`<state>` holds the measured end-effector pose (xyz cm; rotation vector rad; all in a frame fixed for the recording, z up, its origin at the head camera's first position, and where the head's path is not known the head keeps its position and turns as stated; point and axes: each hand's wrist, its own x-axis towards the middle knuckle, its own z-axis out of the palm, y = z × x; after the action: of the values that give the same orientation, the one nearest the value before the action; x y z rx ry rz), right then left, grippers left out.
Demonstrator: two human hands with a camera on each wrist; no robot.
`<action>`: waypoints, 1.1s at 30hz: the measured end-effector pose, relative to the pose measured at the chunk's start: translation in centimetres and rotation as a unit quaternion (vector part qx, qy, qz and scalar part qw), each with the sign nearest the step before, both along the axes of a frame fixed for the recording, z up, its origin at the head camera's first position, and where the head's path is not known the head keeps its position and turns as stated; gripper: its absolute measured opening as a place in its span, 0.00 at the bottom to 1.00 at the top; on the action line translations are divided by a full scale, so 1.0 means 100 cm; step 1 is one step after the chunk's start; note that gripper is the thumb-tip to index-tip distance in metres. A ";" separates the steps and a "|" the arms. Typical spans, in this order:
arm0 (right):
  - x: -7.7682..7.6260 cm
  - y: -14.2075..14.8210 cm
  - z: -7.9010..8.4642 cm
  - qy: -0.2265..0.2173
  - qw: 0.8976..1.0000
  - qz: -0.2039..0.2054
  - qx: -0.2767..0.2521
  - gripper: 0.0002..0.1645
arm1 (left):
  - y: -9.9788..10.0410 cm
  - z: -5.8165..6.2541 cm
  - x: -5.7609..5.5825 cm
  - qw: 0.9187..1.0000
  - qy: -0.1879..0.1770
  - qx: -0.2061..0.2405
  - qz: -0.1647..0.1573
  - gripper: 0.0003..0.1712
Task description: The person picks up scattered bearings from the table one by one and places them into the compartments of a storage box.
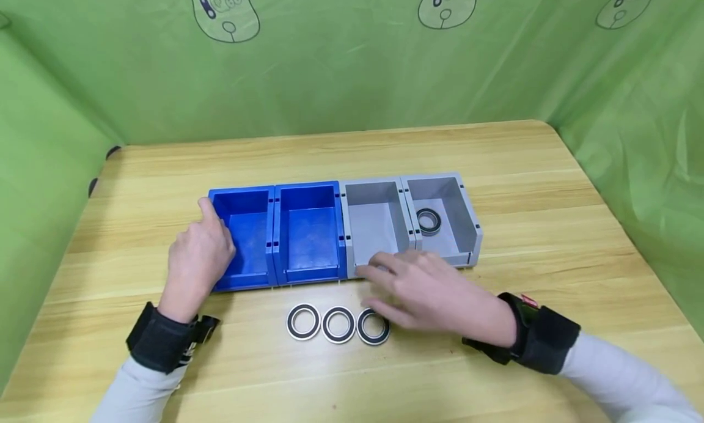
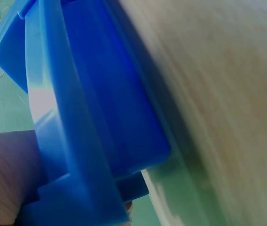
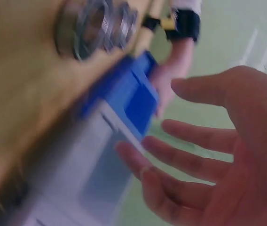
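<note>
My left hand [image 1: 200, 252] grips the outer side wall of the leftmost blue storage bin [image 1: 242, 282]; the left wrist view shows that blue wall [image 2: 53, 94] close up, with much of the hand hidden behind it. Three ball bearings lie in a row on the table: left [image 1: 303, 322], middle [image 1: 338, 324] and right [image 1: 373, 326]. Over the front of the grey bins hovers my right hand [image 1: 423, 291], fingers spread and holding nothing, its thumb overlapping the right bearing in the head view. Another ball bearing [image 1: 428, 221] lies inside the rightmost grey bin [image 1: 467, 258].
A second blue bin [image 1: 310, 239] and a grey bin [image 1: 374, 227] stand side by side between the outer bins, forming one row. Green cloth [image 1: 352, 74] hangs behind and beside the wooden table [image 1: 522, 191].
</note>
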<state>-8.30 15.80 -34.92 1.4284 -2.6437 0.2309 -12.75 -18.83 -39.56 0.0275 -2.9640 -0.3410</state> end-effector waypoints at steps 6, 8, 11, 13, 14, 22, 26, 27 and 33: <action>0.010 -0.007 -0.019 -0.080 0.995 0.009 0.060 0.32 | 0.000 0.001 0.000 1.000 -0.014 0.001 0.002 0.20; 0.012 -0.008 -0.025 -0.082 0.994 0.014 0.064 0.31 | 0.000 0.001 0.000 1.000 -0.017 0.002 0.002 0.20; 0.013 -0.008 -0.033 -0.078 0.995 0.018 0.062 0.31 | 0.000 0.001 0.000 1.000 -0.019 0.001 0.003 0.20; 0.013 -0.008 -0.036 -0.075 0.995 0.020 0.060 0.30 | 0.000 0.001 0.000 1.000 -0.018 0.001 0.003 0.20; 0.014 -0.008 -0.037 -0.079 0.995 0.020 0.059 0.30 | 0.000 0.001 0.000 1.000 -0.019 0.000 0.003 0.20; 0.021 -0.010 -0.038 -0.133 0.988 0.016 0.076 0.31 | 0.000 0.001 0.000 1.000 -0.018 -0.001 0.003 0.19; 0.025 -0.012 -0.038 -0.149 0.985 0.013 0.083 0.28 | 0.000 0.001 0.001 1.000 -0.020 -0.002 0.004 0.20; 0.025 -0.012 -0.038 -0.151 0.985 0.010 0.084 0.28 | 0.000 0.001 0.001 1.000 -0.020 -0.003 0.004 0.20; 0.027 -0.015 -0.039 -0.154 0.984 0.002 0.091 0.26 | 0.000 0.001 0.000 1.000 -0.011 -0.006 0.005 0.20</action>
<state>-5.56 14.31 -38.79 1.5666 -2.9775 0.2342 -12.73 -18.86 -39.46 0.0464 -2.9870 -0.3234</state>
